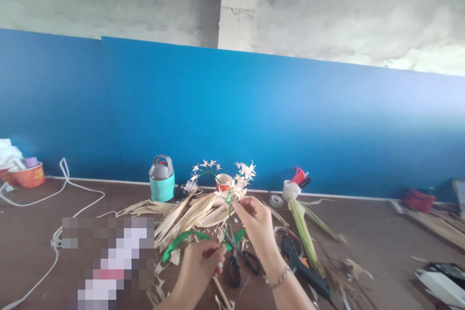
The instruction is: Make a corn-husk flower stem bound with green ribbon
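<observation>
A spray of small cream flowers on a thin green stem stands upright between my hands. My left hand pinches the lower end of the stem. Higher up, just below the blossoms, the closed fingers of my right hand touch the stem or a flower; which one I cannot tell. A pair of black-handled scissors lies on the table under the hands. Long green leaf strips and dried corn husks lie behind and beside them.
A black glue gun rests right of my right wrist, near a bundle of pale green stalks. A teal jar, a paper cup and a tape roll stand farther back. A white cord runs along the left.
</observation>
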### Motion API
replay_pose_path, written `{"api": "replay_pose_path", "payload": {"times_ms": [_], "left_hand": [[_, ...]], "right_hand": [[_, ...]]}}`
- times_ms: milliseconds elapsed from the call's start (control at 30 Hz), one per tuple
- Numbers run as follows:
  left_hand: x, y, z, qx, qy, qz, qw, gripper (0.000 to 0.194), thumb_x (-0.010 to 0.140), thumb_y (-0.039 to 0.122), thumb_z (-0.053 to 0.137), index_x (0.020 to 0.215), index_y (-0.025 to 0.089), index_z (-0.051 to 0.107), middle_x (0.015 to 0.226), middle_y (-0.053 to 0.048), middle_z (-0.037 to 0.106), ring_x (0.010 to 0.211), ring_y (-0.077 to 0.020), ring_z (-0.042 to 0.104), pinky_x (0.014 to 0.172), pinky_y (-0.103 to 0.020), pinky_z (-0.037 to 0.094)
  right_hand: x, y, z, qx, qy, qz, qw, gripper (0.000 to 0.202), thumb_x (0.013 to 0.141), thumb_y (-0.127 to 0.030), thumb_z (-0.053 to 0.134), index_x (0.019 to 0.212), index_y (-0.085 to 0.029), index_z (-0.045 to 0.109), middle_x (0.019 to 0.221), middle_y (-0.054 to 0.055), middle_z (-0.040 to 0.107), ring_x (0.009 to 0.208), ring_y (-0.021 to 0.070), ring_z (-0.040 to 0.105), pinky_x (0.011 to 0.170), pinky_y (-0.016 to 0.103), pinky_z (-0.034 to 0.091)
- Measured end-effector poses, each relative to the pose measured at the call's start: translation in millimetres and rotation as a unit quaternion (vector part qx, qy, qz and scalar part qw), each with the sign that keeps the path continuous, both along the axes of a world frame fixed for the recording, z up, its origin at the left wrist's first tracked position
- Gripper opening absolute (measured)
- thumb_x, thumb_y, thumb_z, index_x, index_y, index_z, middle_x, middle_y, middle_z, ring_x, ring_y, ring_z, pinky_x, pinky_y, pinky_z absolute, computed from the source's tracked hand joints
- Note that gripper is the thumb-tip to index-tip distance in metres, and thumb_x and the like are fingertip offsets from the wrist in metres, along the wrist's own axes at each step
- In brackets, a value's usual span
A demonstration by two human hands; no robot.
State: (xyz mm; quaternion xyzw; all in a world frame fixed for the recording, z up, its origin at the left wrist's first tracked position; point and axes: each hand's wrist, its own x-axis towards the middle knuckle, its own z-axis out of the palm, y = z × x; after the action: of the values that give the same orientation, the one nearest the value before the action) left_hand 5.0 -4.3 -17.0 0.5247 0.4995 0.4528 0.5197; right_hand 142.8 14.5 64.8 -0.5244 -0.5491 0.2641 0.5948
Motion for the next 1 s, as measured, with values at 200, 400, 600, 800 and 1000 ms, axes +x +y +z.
{"api": "replay_pose_path", "payload": {"times_ms": [200, 400, 600, 800, 1000], "left_hand": [[0, -2, 1.2, -0.003, -0.018, -0.002, 1.000, 0.027, 0.063, 0.043, 0.066, 0.056, 0.017, 0.067, 0.052, -0.002, 0.061, 0.043, -0.0148, 0.054, 0.043, -0.024, 0.041], [-1, -4, 4.8, 0.008, -0.012, -0.002, 1.000, 0.028, 0.065, 0.043, 0.065, 0.055, 0.017, 0.066, 0.052, -0.002, 0.061, 0.043, -0.0144, 0.054, 0.042, -0.023, 0.040], [-3, 1, -1.6, 0.031, 0.016, -0.006, 0.999, 0.030, 0.069, 0.043, 0.061, 0.054, 0.017, 0.064, 0.049, -0.001, 0.059, 0.043, -0.0136, 0.053, 0.041, -0.021, 0.038], [-4, 4, -6.0, 0.049, 0.046, -0.016, 0.998, 0.027, 0.072, 0.040, 0.059, 0.060, 0.017, 0.065, 0.051, -0.001, 0.060, 0.043, -0.0138, 0.052, 0.043, -0.022, 0.038], [-11, -2, 17.8, 0.176, 0.135, 0.001, 0.975, 0.019, 0.074, 0.035, 0.062, 0.072, 0.019, 0.071, 0.075, -0.005, 0.069, 0.070, -0.0206, 0.058, 0.063, -0.028, 0.043]], "right_hand": [[2, 1, -0.3, 0.002, 0.012, -0.001, 1.000, 0.021, 0.071, -0.036, 0.065, 0.068, -0.016, 0.061, 0.061, 0.002, 0.061, 0.057, 0.0157, 0.053, 0.054, 0.025, 0.040], [2, -1, 4.1, -0.007, 0.022, -0.003, 1.000, 0.019, 0.070, -0.034, 0.065, 0.065, -0.017, 0.058, 0.058, -0.001, 0.056, 0.054, 0.0130, 0.047, 0.051, 0.024, 0.036], [4, -7, 15.7, -0.110, 0.100, 0.070, 0.986, 0.014, 0.066, -0.026, 0.061, 0.060, -0.017, 0.052, 0.047, -0.005, 0.049, 0.043, 0.0086, 0.042, 0.041, 0.020, 0.030], [3, -1, 5.1, -0.140, 0.071, 0.116, 0.981, 0.018, 0.064, -0.031, 0.066, 0.061, -0.015, 0.058, 0.049, -0.003, 0.053, 0.047, 0.0117, 0.052, 0.046, 0.022, 0.041], [5, -1, 1.2, -0.183, 0.073, 0.119, 0.973, 0.022, 0.062, -0.029, 0.066, 0.050, -0.016, 0.052, 0.041, -0.005, 0.048, 0.039, 0.0085, 0.044, 0.040, 0.020, 0.030]]}}
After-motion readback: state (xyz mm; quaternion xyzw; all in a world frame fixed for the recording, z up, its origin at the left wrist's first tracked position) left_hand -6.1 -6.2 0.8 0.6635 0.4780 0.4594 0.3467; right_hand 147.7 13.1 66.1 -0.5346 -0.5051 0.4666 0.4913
